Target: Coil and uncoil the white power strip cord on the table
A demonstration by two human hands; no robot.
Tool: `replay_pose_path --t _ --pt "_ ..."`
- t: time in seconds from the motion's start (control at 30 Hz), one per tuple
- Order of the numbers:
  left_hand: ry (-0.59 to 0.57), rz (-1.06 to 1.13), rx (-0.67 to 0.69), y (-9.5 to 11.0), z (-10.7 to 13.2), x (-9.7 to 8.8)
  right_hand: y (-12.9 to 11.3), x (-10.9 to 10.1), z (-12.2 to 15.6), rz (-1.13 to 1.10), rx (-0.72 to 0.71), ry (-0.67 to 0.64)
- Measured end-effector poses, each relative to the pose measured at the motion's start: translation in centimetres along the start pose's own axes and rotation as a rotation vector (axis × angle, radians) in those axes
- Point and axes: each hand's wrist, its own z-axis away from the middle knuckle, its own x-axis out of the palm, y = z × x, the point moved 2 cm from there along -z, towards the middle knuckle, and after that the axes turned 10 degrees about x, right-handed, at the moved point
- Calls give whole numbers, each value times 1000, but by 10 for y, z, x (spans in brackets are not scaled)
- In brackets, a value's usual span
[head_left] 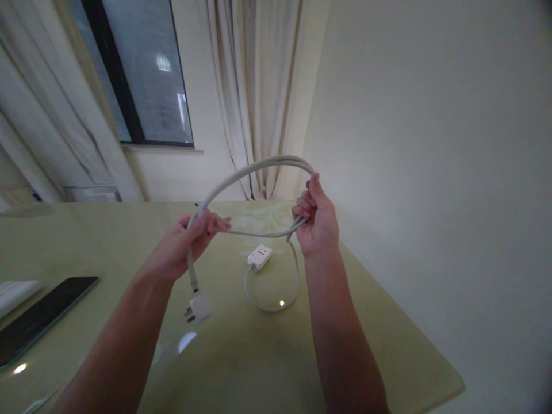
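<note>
A white power cord (259, 165) is gathered in a wide loop between my two hands, above the table. My left hand (196, 233) is closed on the cord at the loop's left side, with thumb and fingers pinching it. Below that hand dangles the white plug (199, 307), its dark prongs pointing left. My right hand (317, 215) is wrapped round the doubled strands at the right side. From it the cord drops in a curve to a small white socket block (260, 256) lying on the table, its socket face visible.
The pale green glossy table (241, 368) ends along a slanting right edge near the wall (431, 172). A dark flat tablet-like device (43, 316) and a white object (15, 293) lie at the left. Behind stand curtains (263, 86) and a window (146, 69).
</note>
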Motion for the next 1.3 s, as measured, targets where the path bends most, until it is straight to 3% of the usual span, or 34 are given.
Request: replay_pose_path --t 0.1,0.27,0.43,0.6,0.87,1.1,1.3 --pt "115 235 13 -6 0 3 7 1 -2 -93 35 54" --pt "167 214 -136 -12 -1 5 18 0 -4 -191 103 144" --pt "419 585 -97 2 -9 19 35 9 1 -237 181 140" --pt "524 866 -19 20 -9 31 58 24 12 -204 169 85" --pt "565 607 10 33 -7 43 72 31 15 35 193 -74" --pt "581 396 2 32 -5 45 78 31 19 154 162 -116" --pt "529 342 -32 33 -5 47 78 33 23 235 151 -149"
